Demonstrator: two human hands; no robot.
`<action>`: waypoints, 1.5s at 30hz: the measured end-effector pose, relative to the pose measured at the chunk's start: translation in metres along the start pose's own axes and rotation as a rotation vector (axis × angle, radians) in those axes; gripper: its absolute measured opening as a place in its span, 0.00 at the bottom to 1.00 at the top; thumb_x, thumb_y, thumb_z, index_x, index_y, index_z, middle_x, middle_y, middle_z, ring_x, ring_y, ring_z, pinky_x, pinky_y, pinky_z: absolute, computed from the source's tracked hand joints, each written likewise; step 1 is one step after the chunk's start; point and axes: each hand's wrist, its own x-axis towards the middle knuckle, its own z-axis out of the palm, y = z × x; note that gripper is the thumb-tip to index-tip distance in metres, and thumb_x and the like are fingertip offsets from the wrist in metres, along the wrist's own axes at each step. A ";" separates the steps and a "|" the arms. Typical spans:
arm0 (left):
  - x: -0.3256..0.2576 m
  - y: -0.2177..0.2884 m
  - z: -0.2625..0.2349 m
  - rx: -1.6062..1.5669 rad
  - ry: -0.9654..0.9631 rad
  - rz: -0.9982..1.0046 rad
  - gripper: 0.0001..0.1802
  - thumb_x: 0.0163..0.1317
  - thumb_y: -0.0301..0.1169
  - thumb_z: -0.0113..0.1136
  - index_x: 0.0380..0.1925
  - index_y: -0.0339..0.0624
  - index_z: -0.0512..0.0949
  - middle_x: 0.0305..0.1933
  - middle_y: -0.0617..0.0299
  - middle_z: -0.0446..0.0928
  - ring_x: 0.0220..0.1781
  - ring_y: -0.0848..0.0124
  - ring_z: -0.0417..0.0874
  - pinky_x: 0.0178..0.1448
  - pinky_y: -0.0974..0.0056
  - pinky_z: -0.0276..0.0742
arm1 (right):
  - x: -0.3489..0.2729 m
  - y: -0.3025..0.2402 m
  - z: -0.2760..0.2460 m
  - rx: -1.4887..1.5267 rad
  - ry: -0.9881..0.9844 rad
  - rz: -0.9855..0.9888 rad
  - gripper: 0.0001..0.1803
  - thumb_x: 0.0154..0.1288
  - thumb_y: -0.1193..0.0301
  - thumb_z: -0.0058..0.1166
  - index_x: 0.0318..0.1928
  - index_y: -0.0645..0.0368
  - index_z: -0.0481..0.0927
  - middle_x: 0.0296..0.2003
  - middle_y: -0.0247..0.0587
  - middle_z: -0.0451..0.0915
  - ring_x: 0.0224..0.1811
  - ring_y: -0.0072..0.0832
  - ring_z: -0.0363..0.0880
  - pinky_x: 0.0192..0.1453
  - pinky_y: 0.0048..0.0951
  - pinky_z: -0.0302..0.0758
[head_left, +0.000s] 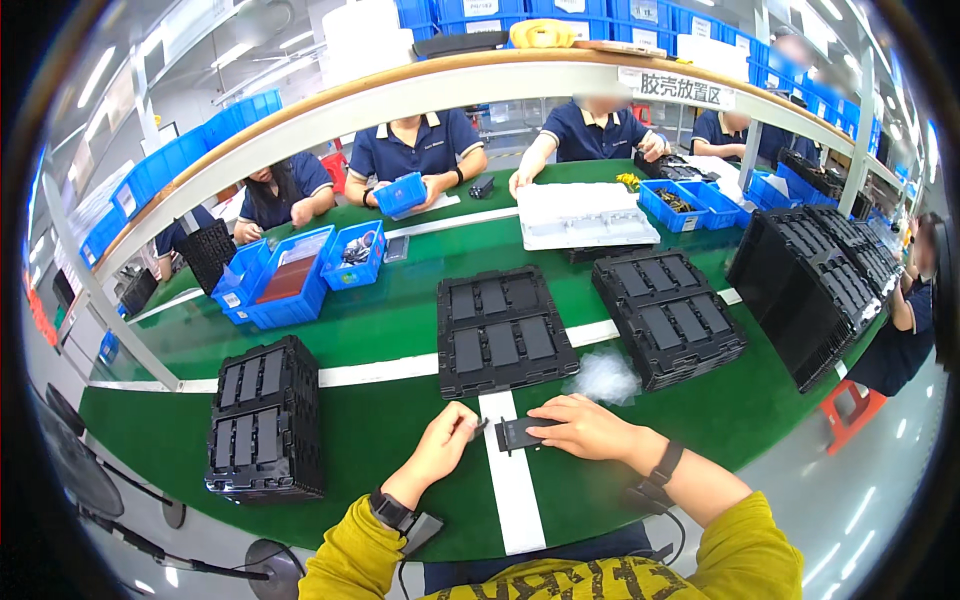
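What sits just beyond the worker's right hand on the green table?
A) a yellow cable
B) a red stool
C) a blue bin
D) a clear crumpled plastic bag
D: a clear bag lies on the table just past the right hand.

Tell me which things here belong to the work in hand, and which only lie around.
In the work:
- left hand, at the part's end
- right hand, pressing the flat black part
- black tray of similar parts just ahead

Lying about:
- crumpled clear plastic bag
- black tray stack at left
- blue bins across the green table
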 end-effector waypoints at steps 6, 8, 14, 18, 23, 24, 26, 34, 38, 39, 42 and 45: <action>0.003 0.006 0.001 0.158 -0.038 0.314 0.08 0.61 0.30 0.51 0.29 0.37 0.73 0.26 0.61 0.71 0.29 0.69 0.74 0.36 0.67 0.70 | -0.007 0.002 -0.030 0.568 0.202 0.370 0.19 0.58 0.74 0.55 0.51 0.57 0.75 0.51 0.41 0.74 0.53 0.33 0.72 0.57 0.33 0.67; 0.005 0.016 -0.001 0.191 -0.071 0.301 0.08 0.61 0.30 0.52 0.28 0.36 0.74 0.26 0.59 0.72 0.30 0.66 0.76 0.37 0.66 0.71 | 0.000 -0.001 -0.040 1.275 0.335 0.456 0.19 0.61 0.68 0.52 0.51 0.63 0.73 0.53 0.45 0.72 0.54 0.33 0.71 0.57 0.35 0.67; 0.020 0.055 0.001 -0.123 0.161 0.235 0.11 0.62 0.28 0.48 0.35 0.32 0.76 0.35 0.58 0.77 0.39 0.71 0.77 0.46 0.67 0.71 | 0.037 -0.020 -0.020 1.987 0.405 0.351 0.23 0.66 0.61 0.45 0.54 0.65 0.68 0.54 0.49 0.70 0.52 0.33 0.71 0.54 0.37 0.68; 0.023 0.077 0.029 -0.530 0.287 0.129 0.08 0.61 0.25 0.53 0.36 0.31 0.76 0.36 0.63 0.76 0.37 0.77 0.76 0.45 0.72 0.71 | 0.046 -0.030 0.007 2.055 0.369 0.334 0.21 0.68 0.62 0.41 0.53 0.65 0.70 0.52 0.49 0.71 0.52 0.33 0.71 0.58 0.37 0.68; 0.014 0.060 0.036 -0.373 0.476 0.100 0.06 0.56 0.25 0.60 0.31 0.31 0.77 0.27 0.66 0.75 0.28 0.80 0.72 0.33 0.75 0.68 | 0.032 -0.030 0.020 1.521 0.309 0.494 0.17 0.69 0.68 0.41 0.50 0.68 0.72 0.44 0.42 0.77 0.46 0.29 0.76 0.54 0.33 0.73; 0.015 0.055 0.038 -0.305 0.521 0.119 0.06 0.54 0.24 0.61 0.28 0.31 0.78 0.25 0.63 0.75 0.29 0.77 0.73 0.35 0.72 0.68 | 0.034 -0.034 0.016 1.264 0.285 0.499 0.14 0.67 0.73 0.44 0.49 0.68 0.73 0.40 0.40 0.79 0.42 0.26 0.78 0.49 0.27 0.75; 0.013 0.058 0.038 -0.240 0.545 0.117 0.06 0.52 0.23 0.62 0.29 0.32 0.78 0.24 0.61 0.75 0.30 0.74 0.73 0.37 0.70 0.69 | 0.037 -0.045 0.013 1.272 0.301 0.542 0.11 0.65 0.75 0.47 0.45 0.68 0.74 0.37 0.40 0.79 0.39 0.25 0.80 0.45 0.24 0.76; 0.017 0.062 0.035 -0.226 0.497 0.250 0.07 0.52 0.22 0.61 0.32 0.33 0.79 0.28 0.60 0.78 0.32 0.74 0.76 0.38 0.71 0.71 | 0.038 -0.050 0.010 1.186 0.419 0.550 0.09 0.64 0.77 0.47 0.42 0.68 0.76 0.34 0.41 0.81 0.35 0.24 0.81 0.41 0.24 0.78; 0.014 0.059 0.036 -0.236 0.485 0.257 0.06 0.52 0.22 0.61 0.31 0.33 0.79 0.29 0.60 0.78 0.32 0.74 0.76 0.38 0.71 0.71 | 0.035 -0.052 0.008 1.115 0.395 0.542 0.09 0.64 0.77 0.47 0.42 0.68 0.76 0.33 0.41 0.81 0.34 0.23 0.80 0.41 0.23 0.78; 0.013 0.059 0.037 -0.242 0.480 0.260 0.06 0.52 0.22 0.61 0.31 0.33 0.79 0.29 0.60 0.78 0.32 0.74 0.76 0.38 0.71 0.71 | 0.033 -0.052 0.008 1.030 0.375 0.538 0.09 0.64 0.77 0.48 0.43 0.68 0.76 0.33 0.41 0.81 0.33 0.23 0.80 0.40 0.23 0.78; 0.011 0.062 0.039 -0.272 0.483 0.247 0.05 0.52 0.22 0.61 0.29 0.33 0.79 0.28 0.60 0.77 0.32 0.74 0.76 0.38 0.71 0.71 | 0.030 -0.051 0.008 0.907 0.362 0.512 0.10 0.63 0.76 0.48 0.44 0.67 0.75 0.33 0.41 0.81 0.32 0.22 0.80 0.39 0.22 0.77; 0.010 0.053 0.035 -0.266 0.434 0.287 0.10 0.50 0.24 0.63 0.33 0.33 0.77 0.32 0.59 0.77 0.35 0.72 0.76 0.41 0.69 0.71 | 0.033 -0.056 0.008 1.026 0.444 0.519 0.12 0.64 0.74 0.47 0.46 0.66 0.75 0.30 0.40 0.80 0.30 0.22 0.78 0.35 0.21 0.76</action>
